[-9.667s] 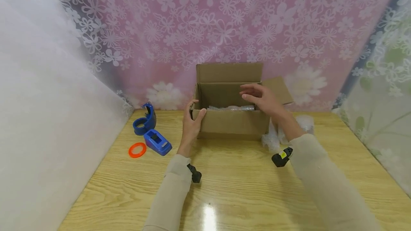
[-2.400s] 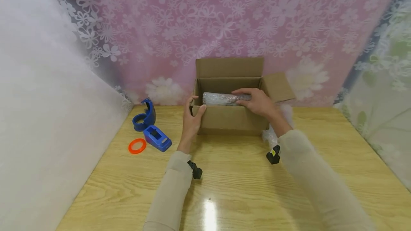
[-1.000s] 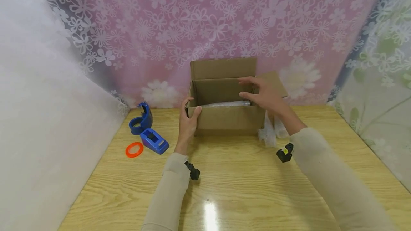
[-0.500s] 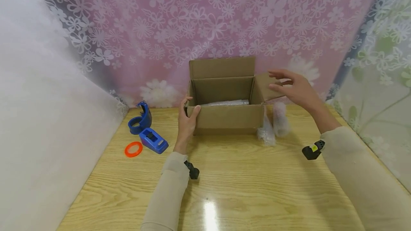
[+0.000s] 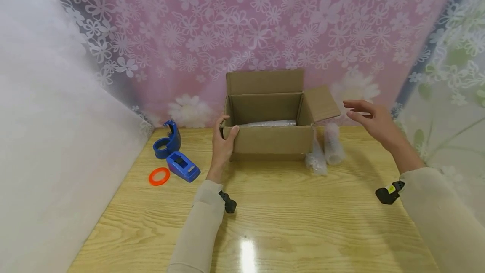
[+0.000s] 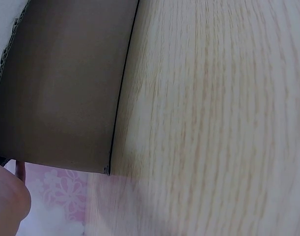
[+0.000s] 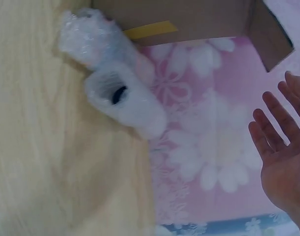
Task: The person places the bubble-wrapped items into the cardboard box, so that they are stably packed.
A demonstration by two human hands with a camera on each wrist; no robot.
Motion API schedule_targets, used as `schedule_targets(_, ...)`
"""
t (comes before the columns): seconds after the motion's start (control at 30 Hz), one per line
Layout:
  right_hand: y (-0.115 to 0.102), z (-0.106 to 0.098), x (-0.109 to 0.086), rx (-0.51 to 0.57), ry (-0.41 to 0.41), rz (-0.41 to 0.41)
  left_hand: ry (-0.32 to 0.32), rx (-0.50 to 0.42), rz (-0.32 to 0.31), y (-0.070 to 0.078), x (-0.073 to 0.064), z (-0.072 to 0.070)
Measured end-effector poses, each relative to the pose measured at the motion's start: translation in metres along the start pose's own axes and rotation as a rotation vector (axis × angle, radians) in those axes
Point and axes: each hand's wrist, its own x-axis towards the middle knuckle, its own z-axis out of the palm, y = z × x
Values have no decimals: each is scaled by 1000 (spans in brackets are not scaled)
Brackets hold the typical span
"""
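Observation:
A cardboard box (image 5: pixel 272 141) stands near the back of the table, its back and right flaps folded outward. My left hand (image 5: pixel 222 146) grips its front left corner, thumb on the front face. In the left wrist view, the box's side (image 6: pixel 66 83) fills the upper left. Inside lies a bubble-wrapped bundle (image 5: pixel 270 123), mostly hidden by the front wall. To the right of the box, my right hand (image 5: pixel 379 127) hovers with nothing in it, fingers loosely bent. Below it are two bubble-wrapped rolls, a crumpled one (image 5: pixel 316 160) against the box and a smoother one (image 5: pixel 333 144) beside it.
On the left of the wooden table (image 5: pixel 280 214) sit a blue tape dispenser (image 5: pixel 183 167), a taller blue piece with a ring and curved guard (image 5: pixel 169 141), and an orange ring (image 5: pixel 159 176). A pink flowered cloth (image 5: pixel 261 24) hangs close behind the box.
At 2.4 s ago my right hand held a bubble-wrapped bundle in the box. It has let go, risen out and moved right, past the right flap. My left hand keeps its grip.

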Motion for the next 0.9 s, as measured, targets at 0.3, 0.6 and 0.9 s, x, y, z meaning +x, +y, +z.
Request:
schedule_targets(0.3, 33, 21, -8, 12, -62, 70, 29, 60, 29, -7, 2, 1)
schedule_targets(0.6, 59, 54, -11, 90, -166, 222, 23, 53, 26, -8, 2, 0)
schedule_targets(0.9, 70, 83, -13, 29, -205, 378, -7, 35, 20, -4, 0, -3)
